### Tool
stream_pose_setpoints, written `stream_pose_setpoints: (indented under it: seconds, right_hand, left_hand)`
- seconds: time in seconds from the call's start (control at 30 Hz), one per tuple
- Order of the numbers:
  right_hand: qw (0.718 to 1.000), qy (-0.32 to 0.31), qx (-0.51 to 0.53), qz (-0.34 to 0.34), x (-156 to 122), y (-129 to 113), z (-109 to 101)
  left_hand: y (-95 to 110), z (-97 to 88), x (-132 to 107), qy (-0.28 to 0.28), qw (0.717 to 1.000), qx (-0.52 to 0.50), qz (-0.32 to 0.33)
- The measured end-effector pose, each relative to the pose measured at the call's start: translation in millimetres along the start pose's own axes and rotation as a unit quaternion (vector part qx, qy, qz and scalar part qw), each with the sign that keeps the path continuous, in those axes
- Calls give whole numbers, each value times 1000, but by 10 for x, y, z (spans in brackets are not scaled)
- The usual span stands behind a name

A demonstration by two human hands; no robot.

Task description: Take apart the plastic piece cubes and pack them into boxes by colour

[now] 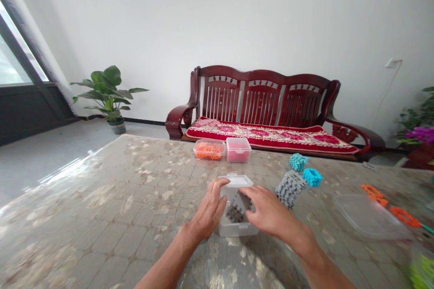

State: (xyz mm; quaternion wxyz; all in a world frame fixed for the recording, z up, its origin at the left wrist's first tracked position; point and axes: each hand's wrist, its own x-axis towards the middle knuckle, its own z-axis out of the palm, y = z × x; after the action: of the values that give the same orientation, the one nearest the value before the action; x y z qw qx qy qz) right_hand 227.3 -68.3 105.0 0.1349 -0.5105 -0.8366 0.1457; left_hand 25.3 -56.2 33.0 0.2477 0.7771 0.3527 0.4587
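Note:
A clear plastic box [239,230] stands in front of me with its lid [239,181] tipped back on the far side. Inside it lie grey interlocking blocks [236,213]. At the box's left rim is my left hand [210,210], thumb and fingers apart and nothing plainly gripped. My right hand [269,210] reaches over the right rim, its thumb and fingers bent around dark grey blocks; the fingertips are partly hidden. Just beyond this hand sits a light grey block assembly [290,188], near two blue block clusters [299,161].
Behind the box are a tub of orange pieces [209,150] and a box of pink pieces [238,150]. To the right, a clear lid [369,216] lies by orange joined pieces [405,216]. A wooden bench [261,99] stands beyond the table [111,216].

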Motion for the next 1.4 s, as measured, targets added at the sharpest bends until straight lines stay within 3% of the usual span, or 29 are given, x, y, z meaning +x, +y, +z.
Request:
stream_pose_setpoints:
  seconds: [0.13,0.27,0.4,0.5,0.57,0.77,1.03,1.2,1.4]
  right_hand:
    - [998,-26,42,-35,136,-43,87]
    - [994,59,81,-37,135,62,181]
    - [978,186,72,61,44,344,197]
    - [964,228,22,132,-39,542,193]
    - [963,209,-35,165,-86,618,210]
    - [964,54,-162,202,-135,654,309]
    - [952,-9,-213,221,-86,572,226]
    - [952,22,-207,223,-87,569,210]
    - [957,186,-105,196,-112,410,-57]
  left_hand:
    - [-23,16,7,11,1000,-8,2]
    - [-39,17,3,1,1000,-4,5]
    - [-32,3,0,-15,1000,0,2]
    - [-18,-8,9,-23,1000,5,4]
    - [-7,-12,18,-23,1000,7,4]
    - [8,-14,24,-20,1000,9,2]
    - [-23,-4,19,-27,1000,12,2]
    - [-10,-16,22,-24,1000,8,6]
    - [10,-22,25,-27,1000,9,4]
